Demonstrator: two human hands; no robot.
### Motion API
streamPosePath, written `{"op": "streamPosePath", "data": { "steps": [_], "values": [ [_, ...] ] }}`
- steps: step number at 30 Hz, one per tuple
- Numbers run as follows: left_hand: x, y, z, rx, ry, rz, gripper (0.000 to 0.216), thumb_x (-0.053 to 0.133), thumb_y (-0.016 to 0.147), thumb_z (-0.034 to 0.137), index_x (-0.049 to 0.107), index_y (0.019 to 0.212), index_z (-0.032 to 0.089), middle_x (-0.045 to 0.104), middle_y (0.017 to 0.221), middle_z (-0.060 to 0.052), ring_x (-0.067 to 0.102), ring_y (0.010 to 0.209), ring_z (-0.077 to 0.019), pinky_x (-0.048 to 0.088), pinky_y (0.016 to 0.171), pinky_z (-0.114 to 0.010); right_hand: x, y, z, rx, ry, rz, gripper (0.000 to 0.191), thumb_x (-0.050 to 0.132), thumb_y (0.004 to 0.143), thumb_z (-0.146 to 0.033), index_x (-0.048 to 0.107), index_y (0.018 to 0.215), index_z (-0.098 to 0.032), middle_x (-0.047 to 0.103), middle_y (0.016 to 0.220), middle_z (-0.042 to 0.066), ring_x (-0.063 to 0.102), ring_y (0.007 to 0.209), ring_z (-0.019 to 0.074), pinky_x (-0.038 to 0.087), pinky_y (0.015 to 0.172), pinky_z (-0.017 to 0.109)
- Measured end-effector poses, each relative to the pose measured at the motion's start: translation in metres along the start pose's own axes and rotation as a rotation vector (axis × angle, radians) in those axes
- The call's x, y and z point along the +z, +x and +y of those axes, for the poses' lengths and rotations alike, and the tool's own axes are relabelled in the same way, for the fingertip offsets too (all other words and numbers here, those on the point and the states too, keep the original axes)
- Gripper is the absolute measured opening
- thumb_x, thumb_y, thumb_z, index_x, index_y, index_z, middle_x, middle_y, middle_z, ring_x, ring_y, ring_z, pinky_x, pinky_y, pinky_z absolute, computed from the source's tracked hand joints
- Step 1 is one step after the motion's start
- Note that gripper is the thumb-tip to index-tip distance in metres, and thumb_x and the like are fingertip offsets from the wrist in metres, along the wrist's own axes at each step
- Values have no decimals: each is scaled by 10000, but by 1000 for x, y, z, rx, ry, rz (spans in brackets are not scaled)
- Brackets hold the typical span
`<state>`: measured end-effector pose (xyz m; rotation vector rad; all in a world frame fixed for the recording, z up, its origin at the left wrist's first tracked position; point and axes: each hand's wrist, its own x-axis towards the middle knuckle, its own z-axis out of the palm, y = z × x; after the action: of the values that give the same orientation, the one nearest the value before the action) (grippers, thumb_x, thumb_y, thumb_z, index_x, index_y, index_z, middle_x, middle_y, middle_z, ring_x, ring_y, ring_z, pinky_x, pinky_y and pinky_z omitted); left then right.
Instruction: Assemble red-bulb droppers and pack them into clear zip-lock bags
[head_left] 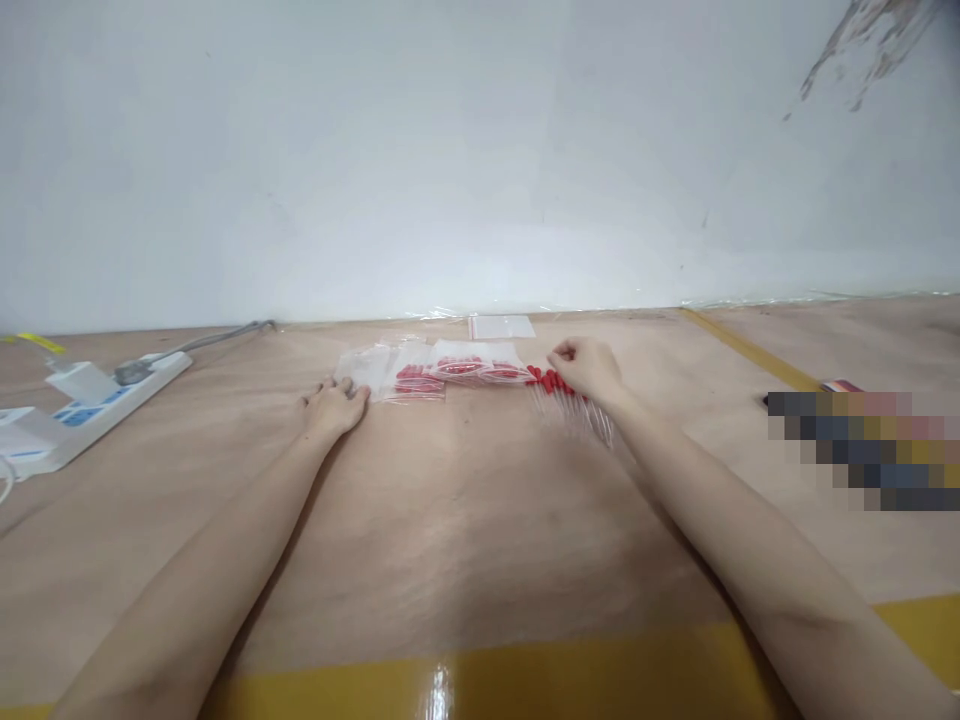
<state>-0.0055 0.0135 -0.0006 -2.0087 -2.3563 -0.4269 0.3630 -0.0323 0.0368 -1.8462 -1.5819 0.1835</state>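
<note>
My left hand (335, 406) lies on the table with its fingers loosely spread, at the left end of a row of clear plastic bags (365, 367). Small red pieces (463, 367) show inside the bags in the middle of the row. Curled into a pinch, my right hand (589, 368) is over the right end, beside a bunch of thin clear strips with red tips (551, 381). Whether anything is between its fingertips is too small to make out.
A flat white packet (502, 327) lies behind the row, near the wall. On the left is a white power strip (112, 405) with plugs and a grey cable (221, 338). A blurred-out item (870, 450) lies at right. Yellow tape (480, 688) crosses the front.
</note>
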Motion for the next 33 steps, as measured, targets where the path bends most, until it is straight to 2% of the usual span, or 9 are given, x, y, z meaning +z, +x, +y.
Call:
{"op": "streamPosePath", "data": {
  "steps": [3,6,9,10,13,17,19,25,33],
  "values": [
    [0,0,-4,-41,-50,27,409,356,833,377,603,1084,168,470,1288,-132,415,1183,-349,299,963,-536,-4,12,24,89,-187,-66,246,553,697,-360,681,813,-185,670,879,87,600,836,229,435,678,305],
    [-6,0,-8,-35,-202,175,416,325,866,365,588,1117,165,456,1308,-107,441,1174,-314,357,956,-486,1,14,34,69,-268,-148,323,549,697,-406,678,864,-161,657,937,125,597,868,252,436,687,316],
    [-27,-7,-3,152,-386,342,442,279,896,400,525,1199,191,434,1336,-39,416,1212,-209,342,1017,-361,6,11,33,71,-306,-136,326,514,725,-355,666,901,-126,641,957,164,589,893,268,435,690,325],
    [-37,-12,2,309,-457,347,451,296,893,413,529,1193,171,448,1323,-47,424,1205,-206,334,1026,-359,8,11,33,80,-305,-136,310,508,725,-334,667,893,-127,641,949,166,589,888,270,434,682,326],
    [-64,-39,26,749,-545,151,424,376,872,447,549,1173,203,501,1275,-41,434,1193,-216,327,1028,-396,9,11,33,114,-264,-116,254,515,705,-305,672,843,-160,641,933,144,596,846,263,431,646,322],
    [-64,-82,57,1068,-399,-250,357,361,904,362,504,1219,276,433,1338,-1,369,1248,-189,282,1056,-391,7,15,34,154,-174,-24,204,526,698,-292,636,815,-166,640,901,119,593,812,234,422,649,307],
    [-49,-96,64,1114,-283,-342,391,382,895,379,439,1271,290,365,1384,-8,321,1279,-199,256,1063,-413,4,16,33,148,-86,36,211,499,726,-281,591,861,-147,639,853,119,591,776,214,419,646,298],
    [-17,-109,63,1086,-171,-396,488,335,901,437,256,1363,301,219,1445,-23,197,1330,-205,120,1088,-465,-4,-6,18,-41,390,153,227,451,795,-354,425,931,-175,582,616,7,538,531,134,402,534,256],
    [-16,-114,62,933,-151,-334,474,337,884,487,350,1321,304,270,1426,-33,246,1313,-213,137,1075,-480,13,-50,25,212,962,50,275,538,752,-377,338,865,-226,508,544,-84,433,330,71,321,304,177]
  ]
}}
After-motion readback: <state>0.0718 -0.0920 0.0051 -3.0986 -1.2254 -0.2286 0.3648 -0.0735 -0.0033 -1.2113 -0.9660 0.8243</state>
